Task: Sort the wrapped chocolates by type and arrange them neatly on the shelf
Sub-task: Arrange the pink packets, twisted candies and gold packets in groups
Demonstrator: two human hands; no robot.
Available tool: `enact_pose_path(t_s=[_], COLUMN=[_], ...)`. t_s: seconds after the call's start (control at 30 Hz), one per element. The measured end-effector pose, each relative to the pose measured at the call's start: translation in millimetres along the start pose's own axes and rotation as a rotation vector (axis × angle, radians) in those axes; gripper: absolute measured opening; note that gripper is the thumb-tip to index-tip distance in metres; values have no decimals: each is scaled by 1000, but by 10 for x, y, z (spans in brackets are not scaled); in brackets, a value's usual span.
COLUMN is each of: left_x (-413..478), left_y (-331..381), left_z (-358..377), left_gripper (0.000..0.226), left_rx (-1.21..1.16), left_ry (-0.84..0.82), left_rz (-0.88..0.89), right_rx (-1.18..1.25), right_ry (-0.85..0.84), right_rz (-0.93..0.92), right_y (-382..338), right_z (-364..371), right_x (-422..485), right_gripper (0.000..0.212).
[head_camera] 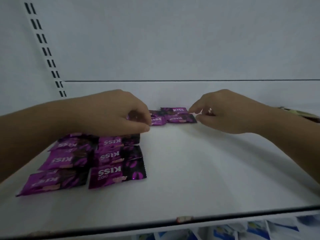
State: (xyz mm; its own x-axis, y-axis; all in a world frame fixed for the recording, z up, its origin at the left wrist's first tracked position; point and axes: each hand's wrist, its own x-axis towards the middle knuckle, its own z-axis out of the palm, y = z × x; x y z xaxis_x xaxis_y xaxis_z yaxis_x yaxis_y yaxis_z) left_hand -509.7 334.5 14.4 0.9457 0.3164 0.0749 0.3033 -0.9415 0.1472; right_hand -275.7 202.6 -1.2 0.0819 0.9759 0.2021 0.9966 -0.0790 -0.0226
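Purple "KISS" chocolate packets lie in two neat columns on the left of the white shelf. A small loose cluster of the same purple packets sits near the back wall. My left hand reaches over the columns, its fingers pinched on the left edge of one cluster packet. My right hand comes from the right, fingertips at the right edge of the cluster, touching a dark-ended packet. Whether it grips that packet is unclear.
A slotted upright rail runs up the back wall at left. A greenish-gold wrapper peeks behind my right forearm. Blue and white packets fill the shelf below the dark front edge.
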Motion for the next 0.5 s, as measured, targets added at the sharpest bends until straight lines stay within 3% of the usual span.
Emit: enact_pose_path(t_s=[0.23, 0.5], left_x=[795, 1542], left_y=[458, 846], left_z=[216, 395], left_gripper=[29, 39], left_rx=[100, 45], left_ry=[76, -7], left_rz=[48, -177], right_rx=[21, 72], right_ry=[-12, -99], right_rz=[63, 19], right_y=[659, 1278], right_z=[-110, -96], right_x=[-212, -155], right_gripper=[28, 41])
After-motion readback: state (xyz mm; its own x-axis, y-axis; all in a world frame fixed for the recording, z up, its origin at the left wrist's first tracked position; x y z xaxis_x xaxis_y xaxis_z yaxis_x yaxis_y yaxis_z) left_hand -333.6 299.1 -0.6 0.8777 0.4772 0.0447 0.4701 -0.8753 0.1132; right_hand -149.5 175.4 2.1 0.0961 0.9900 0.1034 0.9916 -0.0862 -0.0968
